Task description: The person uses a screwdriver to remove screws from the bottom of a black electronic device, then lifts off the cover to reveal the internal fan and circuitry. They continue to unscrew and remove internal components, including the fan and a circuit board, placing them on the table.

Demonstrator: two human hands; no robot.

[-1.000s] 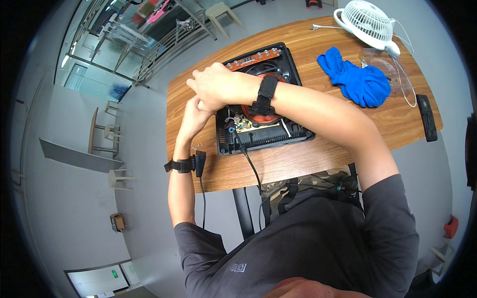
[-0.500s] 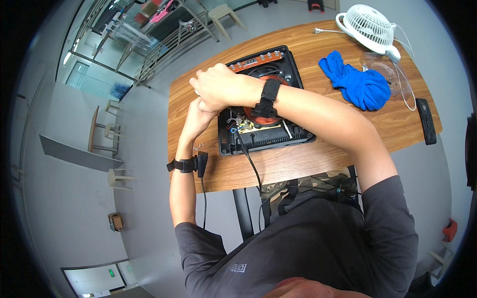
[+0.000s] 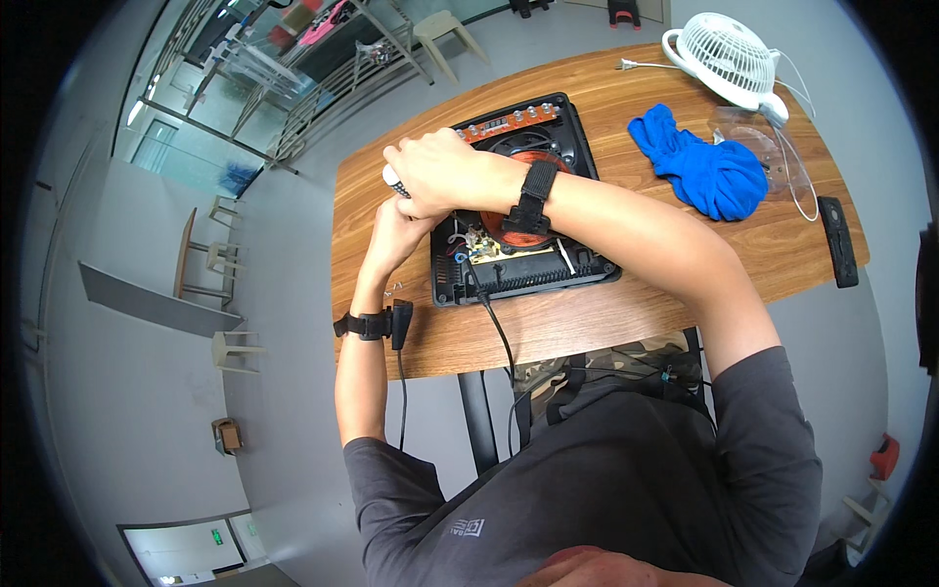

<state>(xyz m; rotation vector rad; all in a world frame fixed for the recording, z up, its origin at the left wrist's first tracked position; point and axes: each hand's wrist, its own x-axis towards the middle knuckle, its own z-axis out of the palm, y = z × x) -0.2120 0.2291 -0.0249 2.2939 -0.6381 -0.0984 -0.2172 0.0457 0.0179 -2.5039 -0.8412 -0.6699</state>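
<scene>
The right hand (image 3: 437, 168) is curled around a white-and-black handle (image 3: 394, 180), whose end pokes out at the hand's left. The left hand (image 3: 399, 235) meets it from below; its fingertips are hidden, so I cannot tell whether it grasps anything. Both are over the left side of an open black housing (image 3: 518, 287), flat on a wood-grain table (image 3: 606, 321). Small metal bits (image 3: 393, 290) lie near the left wrist; a blue cloth (image 3: 719, 181) and white fan (image 3: 729, 54) sit to the right. Beyond, a pale stool (image 3: 447, 37) stands on grey floor (image 3: 303, 489). The housing contains a copper-orange coil (image 3: 497, 231), an orange circuit strip (image 3: 509, 121) and a yellowish board (image 3: 484, 252).
</scene>
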